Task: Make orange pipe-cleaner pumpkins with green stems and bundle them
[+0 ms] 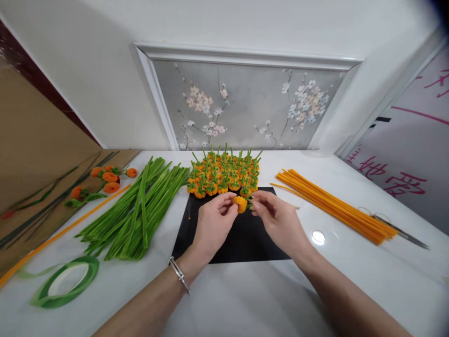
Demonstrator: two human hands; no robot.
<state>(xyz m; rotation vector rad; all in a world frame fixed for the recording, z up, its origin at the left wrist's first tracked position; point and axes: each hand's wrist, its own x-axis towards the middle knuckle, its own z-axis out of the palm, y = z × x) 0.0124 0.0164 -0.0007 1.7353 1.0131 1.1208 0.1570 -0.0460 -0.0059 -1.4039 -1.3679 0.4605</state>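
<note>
Between my hands, above a black mat (238, 238), is an orange pipe-cleaner pumpkin (240, 204) with a short green stem on its right side. My left hand (216, 220) has its thumb and fingers closed on the orange body. The fingertips of my right hand (277, 217) are pinched at the green stem; the fingers partly hide it. Just beyond my hands, several similar orange pumpkins (222, 175) stand in close rows, green stems pointing up, some over the mat's back edge.
Green pipe cleaners (136, 215) lie in a pile at left, near a roll of green tape (93, 276) and finished orange flowers (110, 177). Orange pipe cleaners (333, 206) and scissors (403, 231) lie at right. A wall with a framed floral panel (245, 103) rises behind the white table (351, 285).
</note>
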